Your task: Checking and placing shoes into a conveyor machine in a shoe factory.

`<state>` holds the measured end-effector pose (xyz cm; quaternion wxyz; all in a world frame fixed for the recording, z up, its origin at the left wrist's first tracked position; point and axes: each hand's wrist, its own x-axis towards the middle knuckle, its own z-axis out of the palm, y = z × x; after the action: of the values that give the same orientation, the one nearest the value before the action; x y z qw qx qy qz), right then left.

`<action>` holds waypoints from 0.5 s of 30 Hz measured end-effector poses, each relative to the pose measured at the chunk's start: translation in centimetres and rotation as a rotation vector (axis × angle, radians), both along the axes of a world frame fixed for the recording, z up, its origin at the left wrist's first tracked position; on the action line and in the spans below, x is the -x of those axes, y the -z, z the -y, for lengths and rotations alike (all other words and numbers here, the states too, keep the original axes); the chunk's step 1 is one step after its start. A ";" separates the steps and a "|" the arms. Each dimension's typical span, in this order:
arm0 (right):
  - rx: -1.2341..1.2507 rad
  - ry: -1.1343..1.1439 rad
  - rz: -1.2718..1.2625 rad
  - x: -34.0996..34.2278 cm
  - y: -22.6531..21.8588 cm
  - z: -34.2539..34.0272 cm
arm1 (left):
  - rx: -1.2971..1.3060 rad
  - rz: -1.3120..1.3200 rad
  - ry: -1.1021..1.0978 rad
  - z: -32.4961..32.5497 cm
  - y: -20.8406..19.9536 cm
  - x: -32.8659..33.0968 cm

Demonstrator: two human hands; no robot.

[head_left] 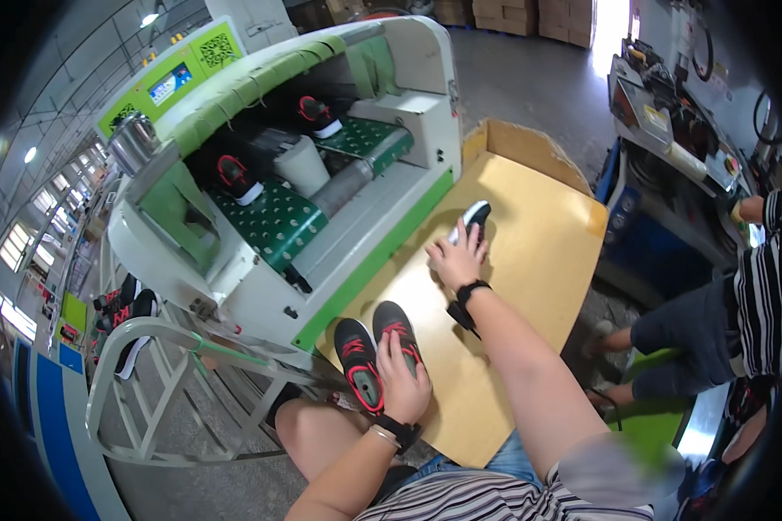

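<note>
Grey floor (530, 82), windows (14, 247), ceiling lights (30, 154)

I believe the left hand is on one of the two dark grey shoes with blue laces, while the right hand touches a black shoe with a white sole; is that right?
Not quite: the laces are red, as the head view shows. The left hand is on one of the dark grey shoes, and the right hand touches the black shoe.

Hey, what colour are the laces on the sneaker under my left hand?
The laces are pinkish red, as the head view shows.
</note>
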<state>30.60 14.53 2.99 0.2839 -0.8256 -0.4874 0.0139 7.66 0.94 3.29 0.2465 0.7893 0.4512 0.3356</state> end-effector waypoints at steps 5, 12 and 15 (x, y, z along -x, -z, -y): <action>-0.077 0.201 -0.032 -2.4 1.8 4.2 | 0.032 -0.007 -0.007 -0.1 0.8 0.8; -0.060 0.036 0.054 -2.4 1.1 11.6 | 0.114 0.227 -0.070 0.5 -0.1 0.4; -0.124 -0.251 0.042 2.0 -2.5 14.9 | 0.107 0.254 -0.097 0.1 0.5 0.5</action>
<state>28.64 -0.37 5.50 0.3201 -0.7391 -0.5926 0.0020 7.21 0.84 2.83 0.3269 0.7036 0.4712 0.4195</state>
